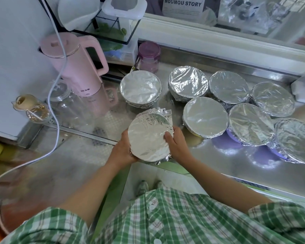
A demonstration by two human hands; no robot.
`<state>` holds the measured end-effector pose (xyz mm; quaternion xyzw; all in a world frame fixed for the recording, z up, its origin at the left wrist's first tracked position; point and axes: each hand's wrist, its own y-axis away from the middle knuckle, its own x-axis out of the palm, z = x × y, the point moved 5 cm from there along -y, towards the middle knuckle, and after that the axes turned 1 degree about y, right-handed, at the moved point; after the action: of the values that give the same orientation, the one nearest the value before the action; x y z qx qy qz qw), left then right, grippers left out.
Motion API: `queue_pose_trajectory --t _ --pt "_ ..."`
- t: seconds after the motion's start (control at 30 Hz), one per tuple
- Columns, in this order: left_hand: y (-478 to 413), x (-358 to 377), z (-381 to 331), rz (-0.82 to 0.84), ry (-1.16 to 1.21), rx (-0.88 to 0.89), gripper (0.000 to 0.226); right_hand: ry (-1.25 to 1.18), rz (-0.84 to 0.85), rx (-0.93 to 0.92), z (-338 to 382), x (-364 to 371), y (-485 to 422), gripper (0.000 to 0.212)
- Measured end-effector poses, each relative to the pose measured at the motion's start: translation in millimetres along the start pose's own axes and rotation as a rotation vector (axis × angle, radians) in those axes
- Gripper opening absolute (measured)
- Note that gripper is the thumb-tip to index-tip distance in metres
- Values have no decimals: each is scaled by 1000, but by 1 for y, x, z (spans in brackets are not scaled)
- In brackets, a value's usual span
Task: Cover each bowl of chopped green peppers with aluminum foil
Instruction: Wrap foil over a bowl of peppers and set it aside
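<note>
Both hands are on one foil-covered bowl point(149, 136) in the middle of the frame, at the near edge of the steel counter point(218, 155). The left hand point(123, 148) has its grip closed around the bowl's lower left side, and the right hand point(176, 143) is wrapped on the right rim, thumb lying on the foil top. Seven more foil-wrapped bowls point(205, 117) sit across the center and right. A pink kettle point(79, 71) stands upper left.
</note>
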<state>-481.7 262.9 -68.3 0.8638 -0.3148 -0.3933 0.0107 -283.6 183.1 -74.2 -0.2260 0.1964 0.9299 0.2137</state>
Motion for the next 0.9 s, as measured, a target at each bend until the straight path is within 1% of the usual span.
queue_pose_trajectory --t 0.1,0.2,0.27,0.33,0.4,0.43,0.5,0.57,0.6,0.63,0.7,0.77,0.83,0.9 --pt "-6 -5 -1 -12 -41 12 118 -4 11 -6 -3 -3 0 27" --pt "-13 -7 9 -30 -126 10 113 5 46 12 -4 -7 2 24" --pt "-11 -10 8 -16 -162 -10 120 30 34 20 -8 -10 3 23" --pt "-2 -10 8 60 -118 -83 128 63 -11 5 -7 -16 5 28" --pt "9 -11 9 97 -73 -69 128 105 -66 -15 -5 -23 6 39" --pt "14 -13 7 77 -45 -35 125 135 -95 -45 -3 -27 6 40" --pt "19 -17 1 -55 -6 31 114 177 -128 -170 7 -32 7 41" --pt "16 -19 -11 -227 -50 107 108 191 -113 -313 19 -32 6 49" --pt "13 -16 -21 -266 -107 133 111 198 -92 -364 23 -30 5 54" --pt "10 -10 -31 -252 -186 139 118 204 -65 -398 26 -28 3 59" --pt "5 7 -43 -122 -332 79 138 241 26 -420 31 -20 -1 66" --pt "3 23 -44 -17 -414 3 153 261 110 -390 26 -12 -5 72" --pt "2 29 -40 35 -495 -23 157 211 151 -309 20 -8 -7 77" --pt "1 28 -34 58 -552 -4 153 180 146 -260 15 -10 -6 76"
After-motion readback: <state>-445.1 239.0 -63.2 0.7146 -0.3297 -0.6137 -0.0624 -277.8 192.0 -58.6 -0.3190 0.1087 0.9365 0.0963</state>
